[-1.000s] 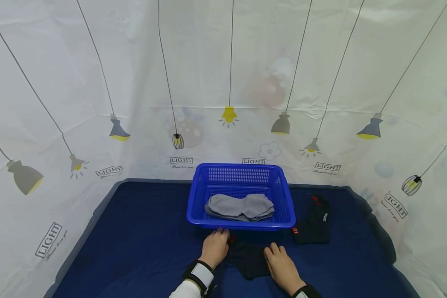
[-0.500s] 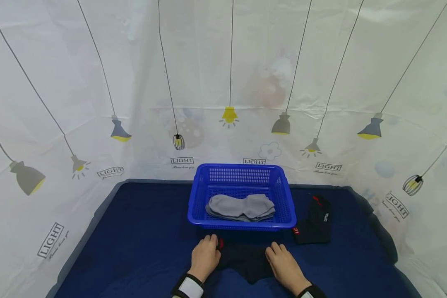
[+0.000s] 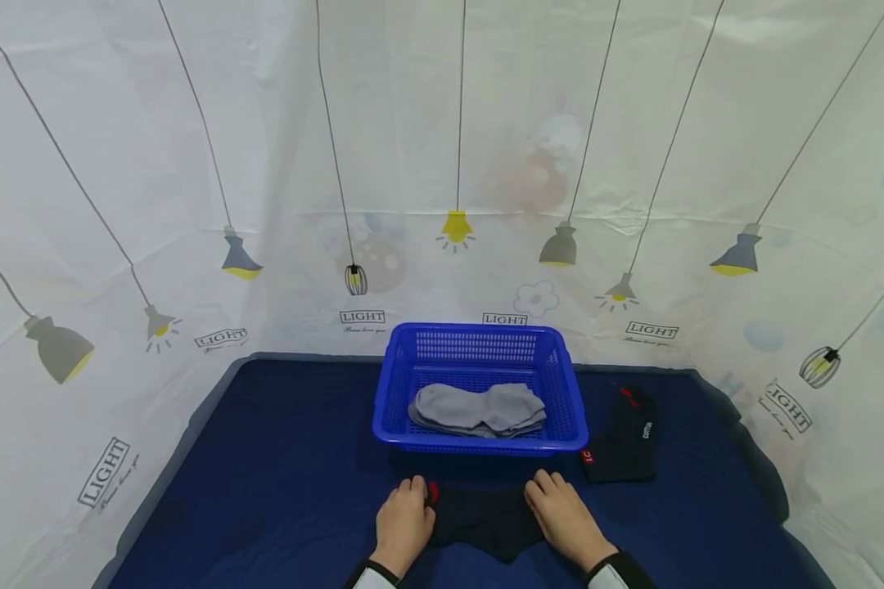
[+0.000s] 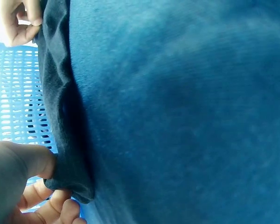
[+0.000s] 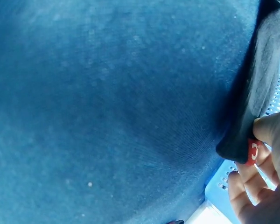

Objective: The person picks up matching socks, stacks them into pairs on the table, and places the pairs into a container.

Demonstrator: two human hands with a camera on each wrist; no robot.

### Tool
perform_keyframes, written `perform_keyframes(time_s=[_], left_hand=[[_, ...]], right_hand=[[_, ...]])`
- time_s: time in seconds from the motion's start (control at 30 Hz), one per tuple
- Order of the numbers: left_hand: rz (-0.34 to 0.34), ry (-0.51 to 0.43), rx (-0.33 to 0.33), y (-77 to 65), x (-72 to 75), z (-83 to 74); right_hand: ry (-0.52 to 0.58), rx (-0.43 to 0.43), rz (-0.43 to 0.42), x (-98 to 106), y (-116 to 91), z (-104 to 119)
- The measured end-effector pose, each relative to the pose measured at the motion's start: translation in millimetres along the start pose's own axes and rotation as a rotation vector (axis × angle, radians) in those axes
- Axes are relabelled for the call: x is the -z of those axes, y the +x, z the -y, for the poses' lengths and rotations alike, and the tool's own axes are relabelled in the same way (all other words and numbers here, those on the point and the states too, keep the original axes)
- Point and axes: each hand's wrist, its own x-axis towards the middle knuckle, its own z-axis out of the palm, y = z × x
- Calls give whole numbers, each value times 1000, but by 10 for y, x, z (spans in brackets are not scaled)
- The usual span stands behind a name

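Observation:
A black sock (image 3: 482,517) with a red patch is stretched sideways between my two hands, in front of the blue basket. My left hand (image 3: 403,519) pinches its left end between thumb and fingers. The other end is pinched by my right hand (image 3: 566,517); in the right wrist view a red label (image 5: 253,151) shows beside the fingertips. Seen from the left wrist, the sock (image 4: 60,93) hangs in soft folds close over the blue cloth. A second black sock (image 3: 622,446), bent at an angle with red and white marks, lies to the right of the basket.
The blue plastic basket (image 3: 479,446) stands at the back middle, with folded grey socks (image 3: 475,407) inside. Dark blue cloth (image 3: 265,491) covers the surface. A white sheet printed with lamps (image 3: 405,147) encloses the back and sides.
My left hand has moved left and toward me, away from the basket's front edge, drawing the sock out straighter. My right hand has barely shifted. Basket and other socks stay put.

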Motion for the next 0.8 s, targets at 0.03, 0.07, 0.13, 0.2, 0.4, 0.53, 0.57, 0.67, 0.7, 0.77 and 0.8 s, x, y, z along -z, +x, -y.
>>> perform_keyframes(time_s=[0.03, 0.07, 0.13, 0.2, 0.4, 0.53, 0.57, 0.67, 0.7, 0.77, 0.8], left_hand=[[2, 0, 2, -4, -8, 4], [0, 2, 4, -7, -15, 8], [-6, 8, 7, -10, -30, 19], [-14, 17, 14, -10, -40, 28], [-28, 36, 37, -3, -40, 38], [-34, 44, 39, -2, -43, 45], [-41, 45, 36, -2, -41, 48], [-70, 41, 23, 7, -28, 66], [-79, 40, 20, 13, -18, 74], [-97, 40, 15, 28, 1, 93], [-101, 39, 14, 37, 10, 103]], right_hand=[[-5, 7, -11, -4, 3, -4], [-8, 12, -18, -9, 2, -7], [-8, 16, -22, -30, -5, -16], [-1, 11, -12, -53, -15, -22], [19, -22, 42, -103, -53, -42], [22, -27, 56, -117, -64, -58], [23, -33, 67, -107, -61, -56], [19, -57, 90, -66, -58, -49], [18, -72, 96, -48, -60, -47], [15, -105, 103, -13, -74, -44], [14, -121, 101, -6, -87, -47]])
